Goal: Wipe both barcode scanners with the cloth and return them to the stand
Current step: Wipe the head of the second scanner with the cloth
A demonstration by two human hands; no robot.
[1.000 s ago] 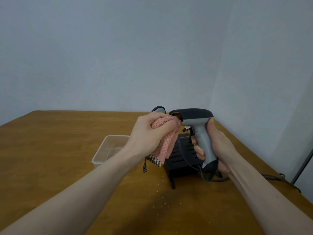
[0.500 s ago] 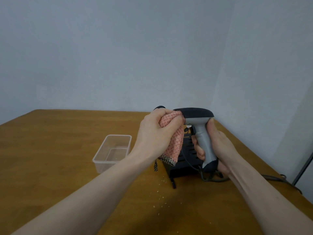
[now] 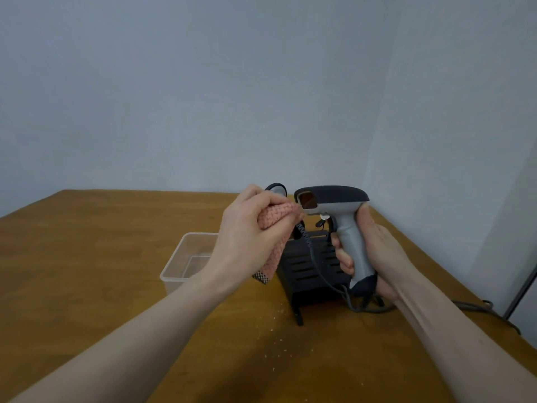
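My right hand (image 3: pixel 374 251) grips the grey handle of a barcode scanner (image 3: pixel 340 207), held upright above the black slotted stand (image 3: pixel 308 271). Its dark head points left and the orange scan window shows. My left hand (image 3: pixel 250 234) holds a bunched pink cloth (image 3: pixel 274 228) just left of that window, touching the scanner's lower front edge. Behind my left hand, the head of a second scanner (image 3: pixel 277 188) peeks out over the stand; the rest of it is hidden. A coiled cable (image 3: pixel 313 257) hangs from the scanners across the stand.
A clear plastic tub (image 3: pixel 186 260) sits on the wooden table (image 3: pixel 87 257) left of the stand. Crumbs lie on the table in front of the stand. A dark cable (image 3: pixel 476 308) trails toward the right table edge. Walls close off the back and the right.
My left hand with the cloth slid left and slightly down off the scanner's front, uncovering the orange window. The right hand and scanner stayed nearly still.
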